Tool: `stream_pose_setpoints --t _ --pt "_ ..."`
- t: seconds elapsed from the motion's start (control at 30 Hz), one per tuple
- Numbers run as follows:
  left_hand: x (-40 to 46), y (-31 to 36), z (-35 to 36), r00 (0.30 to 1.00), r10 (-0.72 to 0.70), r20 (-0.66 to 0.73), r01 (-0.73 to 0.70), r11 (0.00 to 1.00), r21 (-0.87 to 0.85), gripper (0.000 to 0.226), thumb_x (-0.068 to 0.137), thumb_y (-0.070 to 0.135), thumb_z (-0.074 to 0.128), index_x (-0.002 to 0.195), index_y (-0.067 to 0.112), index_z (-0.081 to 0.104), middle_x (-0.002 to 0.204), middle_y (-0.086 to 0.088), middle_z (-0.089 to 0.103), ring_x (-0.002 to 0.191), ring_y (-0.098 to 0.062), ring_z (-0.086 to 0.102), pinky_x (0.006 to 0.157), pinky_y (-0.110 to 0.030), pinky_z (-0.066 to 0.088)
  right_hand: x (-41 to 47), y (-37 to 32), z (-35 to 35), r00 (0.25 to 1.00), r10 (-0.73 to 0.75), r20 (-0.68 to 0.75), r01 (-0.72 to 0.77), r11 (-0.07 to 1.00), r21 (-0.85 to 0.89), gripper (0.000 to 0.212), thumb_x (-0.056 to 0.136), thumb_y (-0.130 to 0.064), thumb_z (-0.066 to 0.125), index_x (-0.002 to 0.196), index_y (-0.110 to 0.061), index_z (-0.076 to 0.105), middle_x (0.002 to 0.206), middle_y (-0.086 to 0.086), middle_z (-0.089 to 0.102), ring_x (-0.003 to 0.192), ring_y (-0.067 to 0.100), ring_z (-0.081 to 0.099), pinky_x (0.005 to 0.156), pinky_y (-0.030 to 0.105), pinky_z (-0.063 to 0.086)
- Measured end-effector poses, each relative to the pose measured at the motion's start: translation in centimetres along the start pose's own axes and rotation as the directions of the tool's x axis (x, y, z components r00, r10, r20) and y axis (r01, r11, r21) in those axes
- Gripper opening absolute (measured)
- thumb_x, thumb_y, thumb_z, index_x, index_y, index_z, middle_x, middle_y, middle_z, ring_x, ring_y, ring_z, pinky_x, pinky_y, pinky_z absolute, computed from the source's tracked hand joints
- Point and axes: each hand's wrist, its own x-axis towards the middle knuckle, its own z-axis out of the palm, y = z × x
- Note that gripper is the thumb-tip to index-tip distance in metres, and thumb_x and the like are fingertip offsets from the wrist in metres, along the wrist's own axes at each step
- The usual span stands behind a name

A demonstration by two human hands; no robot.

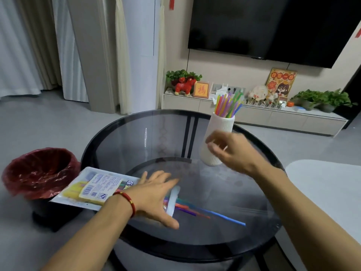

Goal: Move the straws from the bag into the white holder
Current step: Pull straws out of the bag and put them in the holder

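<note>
Glass round table (136, 133) from the head view, dark-rimmed; left hand (154, 194) flat, fingers spread and relaxed, pressing on the plastic bag (91, 188) at the near left edge. Loose straws (211, 213) fanning out of the bag's open end onto the glass. White holder (218, 132) further back, already stuffed with coloured straws, upright. Right hand (230, 151) blurred in front of the holder, fingers loosely curled, gripping nothing visible. Red-lined bin (39, 171) left of the table
</note>
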Motion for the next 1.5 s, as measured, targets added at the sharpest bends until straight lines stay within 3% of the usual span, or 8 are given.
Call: stream_pose_setpoints --t 0.1,0.2,0.53,0.83,1.07,1.2,1.3,1.5 --pt "-1.0 -0.7 0.6 0.990 -0.014 0.138 0.009 0.999 0.042 0.142 0.048 0.080 0.072 0.152 0.039 -0.017 0.166 0.002 -0.008 0.151 -0.018 -0.017 0.117 -0.062 -0.013 -4.0 0.4 4.1 0.858 0.074 0.509 -0.074 0.997 -0.021 0.052 0.084 -0.062 0.076 0.123 -0.027 0.069 0.108 -0.009 0.070 0.092 0.006 0.068 0.084 0.030 0.061" --pt "-1.0 -0.5 0.3 0.996 -0.011 0.088 0.004 0.997 0.080 0.139 0.054 0.074 0.073 0.155 0.032 -0.012 0.161 0.002 0.012 0.150 -0.017 0.005 0.117 -0.064 -0.007 -6.8 0.6 7.4 0.798 0.058 0.601 -0.032 0.998 -0.053 0.080 0.069 -0.068 0.084 0.134 -0.030 0.059 0.119 -0.008 0.056 0.106 0.013 0.060 0.095 0.032 0.054" --pt "0.1 1.3 1.0 0.988 0.077 -0.136 -0.049 0.980 0.194 0.114 0.052 0.074 0.054 0.149 0.026 0.017 0.133 0.007 0.037 0.125 -0.020 0.037 0.112 -0.061 0.023 -8.3 -1.0 11.2 0.929 -0.033 0.368 0.107 0.978 -0.182 0.055 0.100 -0.067 0.047 0.123 -0.017 0.052 0.117 0.002 0.059 0.103 0.025 0.060 0.081 0.045 0.054" --pt "-0.2 0.2 0.2 0.997 -0.021 -0.070 0.024 0.999 0.048 0.104 0.062 0.056 0.068 0.144 0.063 0.004 0.144 0.007 0.025 0.140 -0.015 0.020 0.112 -0.073 -0.004 -8.4 2.1 8.8 0.918 -0.098 0.383 0.199 0.952 -0.234 0.037 0.111 -0.053 0.024 0.097 -0.020 0.034 0.077 -0.006 0.045 0.060 0.030 0.048 0.057 0.044 0.042" --pt "1.2 1.6 0.4 0.993 -0.023 -0.118 0.021 1.000 -0.016 0.095 0.064 0.088 0.048 0.145 0.042 0.030 0.158 0.006 0.017 0.149 -0.015 0.006 0.114 -0.070 -0.004 -9.9 4.1 4.7 0.928 -0.043 0.370 0.194 0.904 -0.381 0.035 0.108 -0.057 0.023 0.098 -0.027 0.037 0.079 -0.008 0.048 0.059 0.024 0.055 0.055 0.040 0.043" --pt "3.1 4.5 1.3 0.957 0.145 -0.251 -0.114 0.984 0.134 0.047 0.095 0.061 0.040 0.123 0.025 0.047 0.127 0.004 0.044 0.131 -0.016 0.035 0.119 -0.058 0.011 -10.1 3.8 3.6 0.938 -0.046 0.343 0.201 0.880 -0.431 0.037 0.104 -0.061 0.023 0.101 -0.028 0.040 0.083 -0.009 0.049 0.062 0.023 0.057 0.055 0.039 0.045" --pt "3.7 6.0 1.5 0.917 0.211 -0.339 -0.167 0.974 0.154 0.032 0.102 0.048 0.036 0.100 0.019 0.048 0.095 0.001 0.050 0.094 -0.022 0.047 0.094 -0.040 0.038 -10.2 3.6 2.7 0.943 -0.031 0.331 0.190 0.868 -0.459 0.038 0.104 -0.061 0.035 0.112 -0.028 0.051 0.093 -0.010 0.054 0.069 0.020 0.060 0.061 0.038 0.054" --pt "4.6 7.9 1.1 0.908 0.223 -0.354 -0.261 0.963 -0.063 0.026 0.100 0.050 0.041 0.095 0.025 0.035 0.082 0.004 0.053 0.070 -0.021 0.050 0.062 -0.038 0.041 -10.4 3.4 1.3 0.952 -0.010 0.306 0.181 0.825 -0.536 0.046 0.094 -0.069 0.055 0.124 -0.034 0.056 0.103 -0.010 0.068 0.077 0.014 0.062 0.062 0.025 0.043"
